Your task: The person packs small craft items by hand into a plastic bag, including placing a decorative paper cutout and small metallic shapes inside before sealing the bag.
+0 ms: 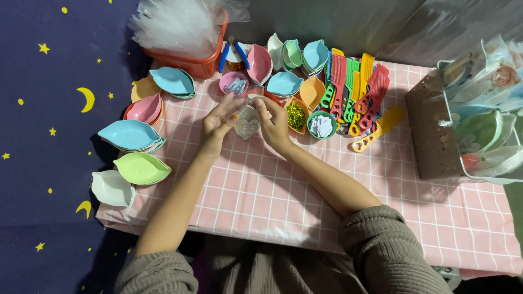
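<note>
A surface (pixel 305 196) covered in a pink checked cloth is seen filling the middle of the frame, set against a dark blue backdrop (pixel 49 163) printed with yellow stars and moons at the left. At the right edge, a perforated brown basket (pixel 433 136) is shown packed with clear-wrapped bundles. An orange tub (pixel 201 62) stuffed with clear plastic bags (pixel 174 24) is placed at the upper left. Leaf-shaped dishes in blue (pixel 129 134), green (pixel 141 167), white (pixel 111 188) and pink (pixel 145 109) are ranged along the left edge of the surface, with more of them clustered at the top centre. A fan of plastic combs (pixel 359 100) in red, green, yellow and orange is laid out at the upper right of centre. Small round bowls are seen near them, one holding white paper slips (pixel 321 126) and another dish holding green-gold glitter (pixel 296 116).

At the centre, a small whitish packet (pixel 247 124) is held just above the surface between the two hands. The left hand (pixel 219 118) is seen half curled, its fingertips pinching the packet's upper left edge. The right hand (pixel 275 124) is likewise partly closed, thumb and fingers gripping the packet's right side. Grey knitted sleeves (pixel 381 250) are pushed up on both forearms.
</note>
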